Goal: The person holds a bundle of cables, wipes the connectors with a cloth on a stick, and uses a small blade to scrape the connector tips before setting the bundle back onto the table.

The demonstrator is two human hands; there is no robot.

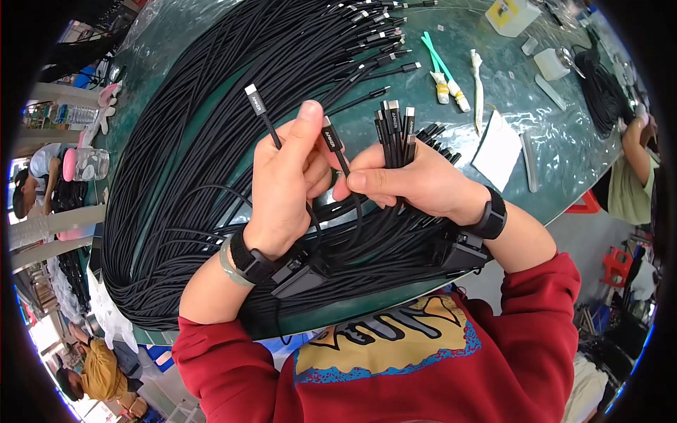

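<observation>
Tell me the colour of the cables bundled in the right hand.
Black cables, with black-and-silver plugs; the head view shows them in the right hand.

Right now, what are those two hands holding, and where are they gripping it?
The left hand pinches black cables just below their plugs. The right hand clasps a bundle of cables near its plug ends.

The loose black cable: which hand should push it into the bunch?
Probably the left hand: it pinches the loose cable just beside the bunch, which fills the right hand.
</observation>
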